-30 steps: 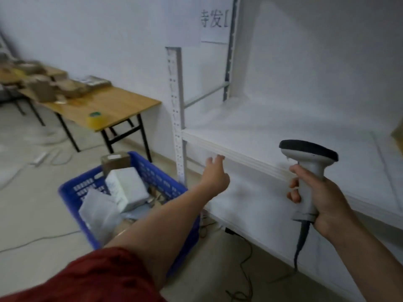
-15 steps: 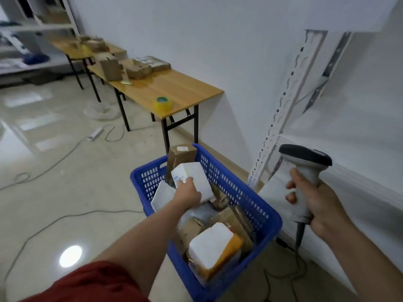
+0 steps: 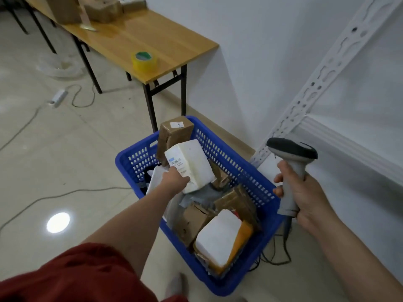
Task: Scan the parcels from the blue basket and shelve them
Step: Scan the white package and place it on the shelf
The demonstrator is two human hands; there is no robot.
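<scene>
Left hand (image 3: 174,179) reaches into the basket and grips the near end of a white parcel (image 3: 192,164), fingers curled round its edge, the printed label facing up; right hand (image 3: 305,195) is wrapped tightly round the handle of a grey barcode scanner (image 3: 292,149), held upright just beside the basket's right rim with its dark head pointing left and its cable hanging to the floor. On the right stands a white shelf rack (image 3: 327,73), its perforated upright slanting down to the basket's far right corner. Against the wall behind is a wooden table (image 3: 174,40) on black legs, with cardboard boxes (image 3: 65,7) at its far end. The blue basket (image 3: 128,168) sits on the tiled floor between the table and the rack, full of parcels: the white parcel lies tilted near the back, leaning against a tall brown box (image 3: 174,131) standing on end in the far corner, and a white padded packet (image 3: 218,238) on an orange one lies at the near end among brown cartons. A yellow tape roll (image 3: 144,61) rests near the table's front edge. A white power strip (image 3: 58,98) lies on the floor to the left, well apart.
</scene>
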